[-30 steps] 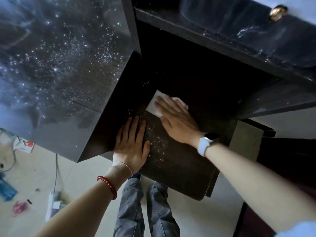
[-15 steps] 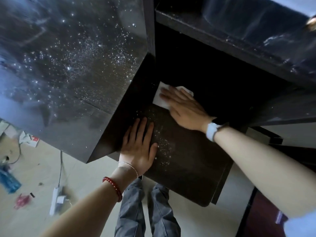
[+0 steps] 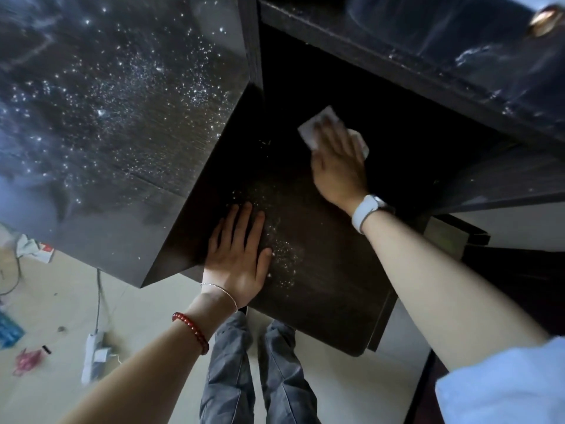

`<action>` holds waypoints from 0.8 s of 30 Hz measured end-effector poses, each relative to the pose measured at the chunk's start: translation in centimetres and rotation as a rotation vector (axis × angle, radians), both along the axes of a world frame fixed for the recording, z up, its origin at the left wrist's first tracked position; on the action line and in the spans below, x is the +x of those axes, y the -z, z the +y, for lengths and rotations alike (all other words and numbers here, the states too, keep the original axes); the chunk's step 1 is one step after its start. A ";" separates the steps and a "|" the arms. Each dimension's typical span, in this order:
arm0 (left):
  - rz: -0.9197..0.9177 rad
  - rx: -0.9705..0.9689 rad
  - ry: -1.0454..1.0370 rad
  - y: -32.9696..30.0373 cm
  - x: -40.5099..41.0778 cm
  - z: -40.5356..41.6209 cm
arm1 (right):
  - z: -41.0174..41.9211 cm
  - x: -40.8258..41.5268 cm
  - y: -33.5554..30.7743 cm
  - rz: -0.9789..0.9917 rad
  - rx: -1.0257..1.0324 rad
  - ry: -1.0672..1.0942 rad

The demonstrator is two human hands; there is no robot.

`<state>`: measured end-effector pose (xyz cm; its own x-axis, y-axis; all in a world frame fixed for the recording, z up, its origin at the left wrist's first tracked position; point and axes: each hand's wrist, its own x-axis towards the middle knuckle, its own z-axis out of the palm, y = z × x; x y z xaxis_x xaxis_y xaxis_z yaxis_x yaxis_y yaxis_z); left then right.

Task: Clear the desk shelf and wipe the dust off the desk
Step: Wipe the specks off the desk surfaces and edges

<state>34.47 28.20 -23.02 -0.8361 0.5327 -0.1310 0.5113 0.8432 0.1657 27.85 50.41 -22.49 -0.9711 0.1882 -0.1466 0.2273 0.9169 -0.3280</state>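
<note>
A dark wooden desk has a low shelf (image 3: 330, 289) under its top. My right hand (image 3: 337, 162), with a white watch on the wrist, presses a white tissue (image 3: 312, 128) flat on the shelf, deep in the shadowed back. My left hand (image 3: 240, 255) lies flat with fingers spread on the shelf's front left part, beside a patch of white dust specks (image 3: 282, 252). The desk top (image 3: 101, 117) at the left is speckled with dust.
A second dark surface (image 3: 443, 53) with a brass knob (image 3: 545, 18) lies at the upper right. On the floor at the left lie a power strip (image 3: 94, 358), a cable, paper scraps and a pink item. My legs stand below the shelf's front edge.
My right hand has slid the tissue farther back and to the right along the shelf. My left hand has stayed flat in the same spot.
</note>
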 end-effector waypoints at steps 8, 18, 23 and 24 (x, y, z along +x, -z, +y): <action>-0.018 -0.004 -0.010 0.2 -0.1 0.0 | 4.5 1.6 -1.0 -0.104 -0.097 0.844; -0.013 -0.015 -0.022 0.3 0.0 0.1 | -1.3 -5.0 -0.6 -0.088 -0.060 0.463; -0.013 -0.022 -0.020 0.2 0.0 0.0 | -0.7 -4.5 -1.2 -0.117 -0.048 0.378; -0.013 -0.023 -0.020 0.1 0.0 0.1 | -0.4 -4.3 -1.5 -0.138 -0.059 0.360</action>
